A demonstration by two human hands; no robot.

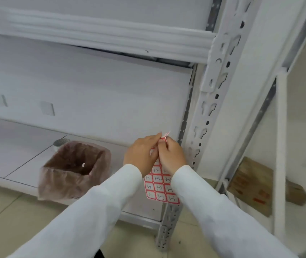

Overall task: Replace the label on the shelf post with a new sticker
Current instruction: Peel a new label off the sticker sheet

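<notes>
Sticker sheet (160, 187), a white card printed with rows of red-bordered labels bearing small handwritten marks, hangs between two white-sleeved forearms, its lower rows in plain sight and its top hidden behind the hands. Both hands meet at the sheet's upper edge: the left hand (142, 153) curls its fingers closed against the card, thumb and forefinger pinched at the top, while the right hand (170, 154) is likewise closed, its fingertips (165, 140) nipping a single red-and-white sticker (165, 135) that curls upward, partly lifted from the sheet. Just beside the right hand stands the white perforated metal shelf post (207, 110), its keyhole slots running top to bottom; whether any label sits on it cannot be made out. To the left, on the bottom white shelf board (20, 144), rests a square bin lined with a pinkish translucent bag (74, 169), a small white scrap inside. Farther back, a white wall (92, 86) carries two pale outlet plates, and a white shelf beam (100, 33) crosses overhead. A worn brown cardboard piece (252, 185) leans at right, behind the frame.
</notes>
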